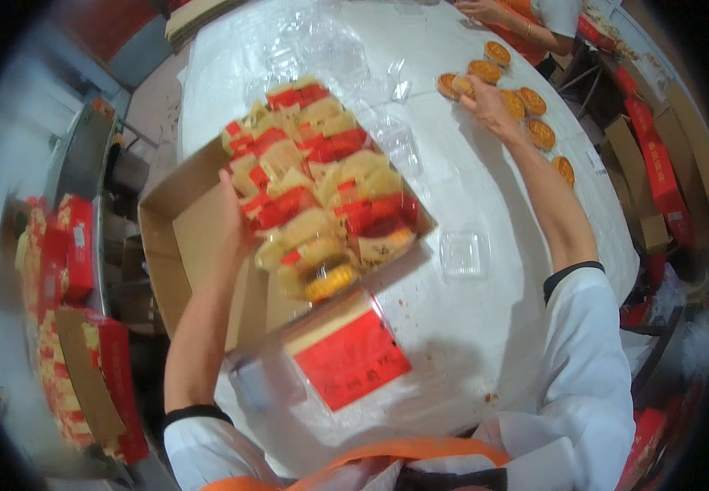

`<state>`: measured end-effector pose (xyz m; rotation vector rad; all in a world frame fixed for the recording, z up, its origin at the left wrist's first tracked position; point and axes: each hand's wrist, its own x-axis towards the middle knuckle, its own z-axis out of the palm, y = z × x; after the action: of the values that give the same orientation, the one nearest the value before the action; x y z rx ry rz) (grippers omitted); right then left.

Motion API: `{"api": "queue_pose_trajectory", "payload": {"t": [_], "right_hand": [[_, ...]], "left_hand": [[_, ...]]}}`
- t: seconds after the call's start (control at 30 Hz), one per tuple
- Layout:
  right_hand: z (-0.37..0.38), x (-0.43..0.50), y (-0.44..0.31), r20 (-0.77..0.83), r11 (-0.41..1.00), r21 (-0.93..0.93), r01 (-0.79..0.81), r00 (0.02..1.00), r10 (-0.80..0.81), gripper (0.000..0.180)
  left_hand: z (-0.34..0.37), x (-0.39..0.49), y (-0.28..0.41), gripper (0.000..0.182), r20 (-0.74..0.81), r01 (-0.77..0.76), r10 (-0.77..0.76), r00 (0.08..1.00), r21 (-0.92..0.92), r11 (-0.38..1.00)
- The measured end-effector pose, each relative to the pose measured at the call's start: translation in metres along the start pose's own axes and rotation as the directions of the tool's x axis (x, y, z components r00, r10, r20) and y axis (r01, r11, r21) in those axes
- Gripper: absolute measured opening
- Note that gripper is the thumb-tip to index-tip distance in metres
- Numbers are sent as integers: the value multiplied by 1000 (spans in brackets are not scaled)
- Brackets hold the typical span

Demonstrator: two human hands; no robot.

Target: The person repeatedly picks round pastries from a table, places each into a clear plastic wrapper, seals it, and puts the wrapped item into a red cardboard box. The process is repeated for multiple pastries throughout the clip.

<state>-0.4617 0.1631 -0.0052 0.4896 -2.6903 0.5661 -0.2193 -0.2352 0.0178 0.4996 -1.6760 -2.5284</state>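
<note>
My left hand point(236, 215) is at the rows of wrapped round pastries point(305, 184) in a cardboard box point(164, 245); motion blur hides whether it grips any. At the far right of the table, my right hand point(483, 101) has its fingers on a round golden pastry point(463, 86), beside several other patterned mooncakes point(539, 134). An empty clear plastic tray point(465, 254) lies right of the box. Just below the box is a red printed sheet point(352, 359) with writing.
Clear plastic trays point(311, 46) are heaped at the table's far side. Across the white-covered table point(465, 319), a person point(529, 27) in an orange apron stands at the upper right. Red boxes point(76, 248) stand at left, open cartons point(633, 184) at right.
</note>
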Motion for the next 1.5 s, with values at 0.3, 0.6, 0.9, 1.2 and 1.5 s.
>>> {"api": "queue_pose_trajectory", "payload": {"t": [0.3,0.6,0.9,1.2,1.5], "right_hand": [[-104,-169,-16,167,821,556,-128,985,41,51],[-121,-287,-123,400,467,775,-427,902,161,39],[-87,-308,-172,614,89,761,-643,757,223,35],[-64,-322,-198,721,14,690,-724,689,71,40],[-76,-317,-191,724,349,647,-678,690,-2,45]], "left_hand": [[31,-233,18,31,255,-660,709,657,649,379],[63,-249,-130,34,343,-398,372,862,914,82],[47,-241,-158,29,362,-468,502,786,878,98],[47,-243,-157,32,374,-493,543,752,866,86],[50,-246,-150,22,394,-582,602,695,800,148]]}}
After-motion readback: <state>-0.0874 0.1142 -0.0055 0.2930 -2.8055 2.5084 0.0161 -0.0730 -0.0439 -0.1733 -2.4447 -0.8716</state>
